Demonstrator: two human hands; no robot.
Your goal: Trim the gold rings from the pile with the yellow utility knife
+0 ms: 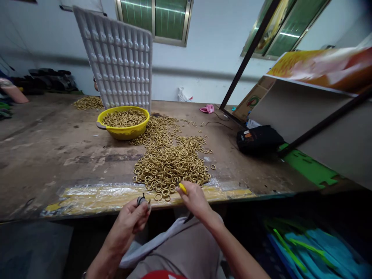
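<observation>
Brass-coloured round rings (171,161) heaped just past the fingers (189,189): right hand (194,197) clamped on a yellow-handled tool (182,188), left hand (132,217) pinching something tiny (149,202), can't tell what. Beyond: round yellow basin (124,133), tall white ribbed panel (122,66) blocking the view.

Yel. tool (183,188) in R hand (194,198)

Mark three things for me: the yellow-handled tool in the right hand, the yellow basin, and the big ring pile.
Yellow-handled tool (183,188): head view, on its yellow handle.
Yellow basin (124,134): head view, on its outer front wall.
Ring pile (171,164): head view, middle of the heap.
</observation>
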